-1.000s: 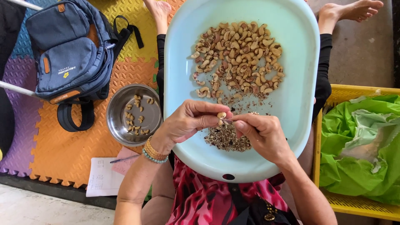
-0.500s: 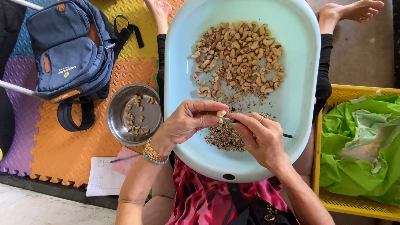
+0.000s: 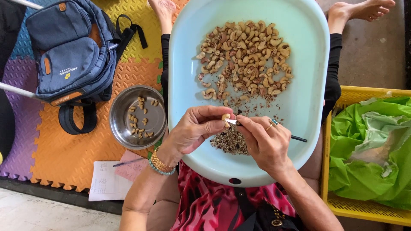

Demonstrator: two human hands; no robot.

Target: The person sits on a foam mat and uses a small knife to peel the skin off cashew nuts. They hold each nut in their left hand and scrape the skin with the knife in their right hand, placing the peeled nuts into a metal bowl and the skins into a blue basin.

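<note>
Blue backpack [image 3: 72, 51] and steel bowl [image 3: 138, 116] of peeled cashews off left on foam mat. Left hand [image 3: 195, 130] pinching one cashew [image 3: 225, 117] over pale tub [image 3: 308, 64]; right hand [image 3: 263, 143] closed around small knife [image 3: 295, 137]. Could slip, nicking fingertips or dropping nut into husk pile [image 3: 231, 142]. Yellow crate [image 3: 364, 211] rightmost.

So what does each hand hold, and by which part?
Left hand pinches a cashew nut between its fingertips; right hand grips a small knife mid-handle.

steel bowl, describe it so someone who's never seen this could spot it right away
Find the big pale blue tub on the person's lap; the steel bowl sits just left of it on the orange foam mat, below the blue backpack. It is the only shiny round metal dish, holding a few cashews.
</note>
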